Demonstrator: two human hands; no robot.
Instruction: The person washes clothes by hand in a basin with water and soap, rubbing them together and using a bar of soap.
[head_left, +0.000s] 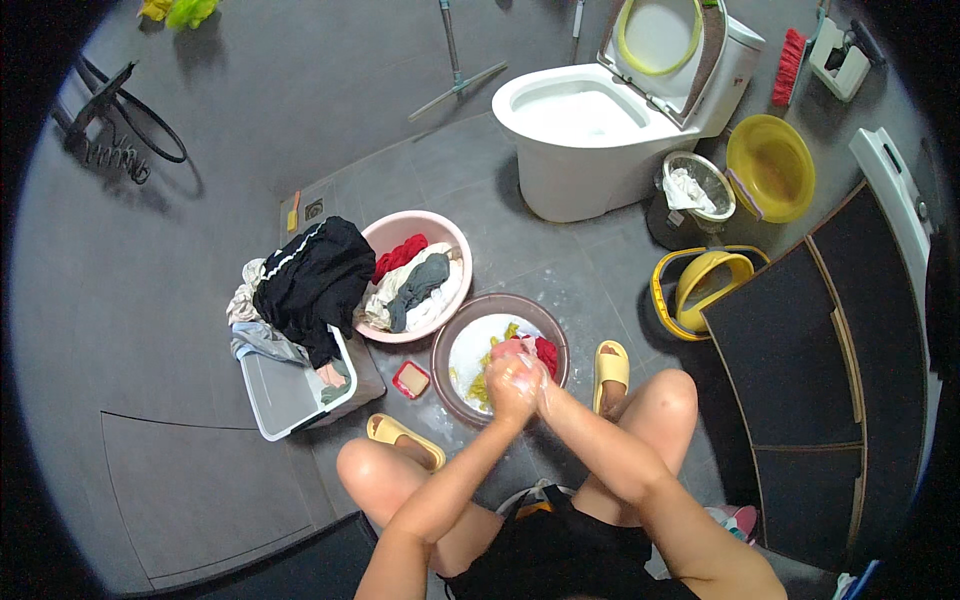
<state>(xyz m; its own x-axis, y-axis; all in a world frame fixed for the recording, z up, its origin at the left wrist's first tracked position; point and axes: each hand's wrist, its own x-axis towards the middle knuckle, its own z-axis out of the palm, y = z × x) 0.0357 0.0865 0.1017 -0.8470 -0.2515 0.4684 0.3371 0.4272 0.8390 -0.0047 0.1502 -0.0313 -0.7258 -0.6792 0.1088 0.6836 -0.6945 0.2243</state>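
Observation:
My left hand (510, 381) and my right hand (543, 384) are pressed together over a brown plastic basin (442, 391), wet and coated with lather. They are closed around part of a red cloth (548, 357), which bunches out on the right; soap and fingers hide most of what is gripped. White suds (471, 346) fill the basin, with a yellow-green cloth (478, 388) partly sunk in them. To the basin's left, a bar of soap (412, 379) sits in a red soap dish on the wet tiles.
A pink basin (466, 281) of clothes touches the brown one. Beside it stands a white plastic bin (259, 405) with black clothing (311, 281) heaped over its edge. Toilet (592, 172), waste bin (667, 229), yellow-rimmed bucket (660, 300) and dark cabinet (780, 360) line the far and right sides.

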